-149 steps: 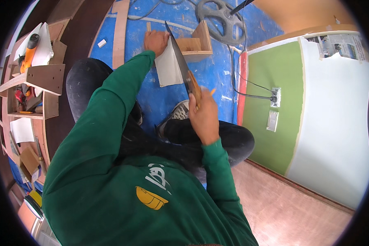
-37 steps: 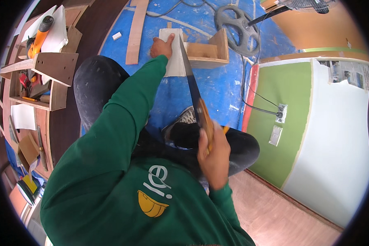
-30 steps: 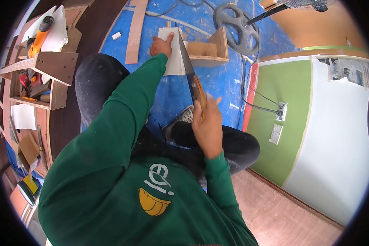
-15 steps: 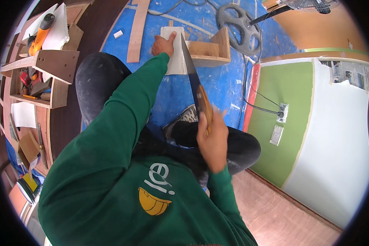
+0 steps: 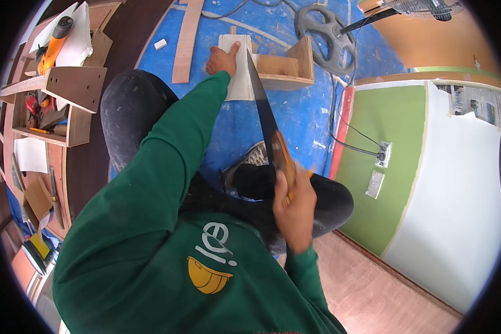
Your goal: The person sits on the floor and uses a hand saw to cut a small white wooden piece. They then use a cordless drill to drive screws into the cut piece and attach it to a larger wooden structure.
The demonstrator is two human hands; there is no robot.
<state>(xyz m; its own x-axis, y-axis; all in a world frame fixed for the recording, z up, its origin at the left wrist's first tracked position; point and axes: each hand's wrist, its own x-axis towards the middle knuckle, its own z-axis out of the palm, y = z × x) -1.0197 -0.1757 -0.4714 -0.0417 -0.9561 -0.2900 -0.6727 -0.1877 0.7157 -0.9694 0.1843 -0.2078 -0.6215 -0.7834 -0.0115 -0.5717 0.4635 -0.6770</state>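
Observation:
My right hand (image 5: 296, 209) is closed round the wooden handle of a handsaw (image 5: 263, 111). The dark blade points away from me, its far part lying along the right edge of a narrow white board (image 5: 239, 84). My left hand (image 5: 222, 60) grips this board near its far end, thumb on top and the other fingers at its left side. The board rests against an open plywood box (image 5: 286, 79) on its right. What supports the board from beneath is mostly hidden.
A blue sheet (image 5: 217, 131) covers the floor. A fan's grey base (image 5: 317, 42) stands beyond the box, and a wood strip (image 5: 186, 47) lies at the far left. Left of my knee, a wooden tool box (image 5: 75, 125) holds tools. A cord reaches the wall socket (image 5: 383, 155).
My right hand has drawn the saw back toward me and slightly right. My left hand and the white board stay nearly in place.

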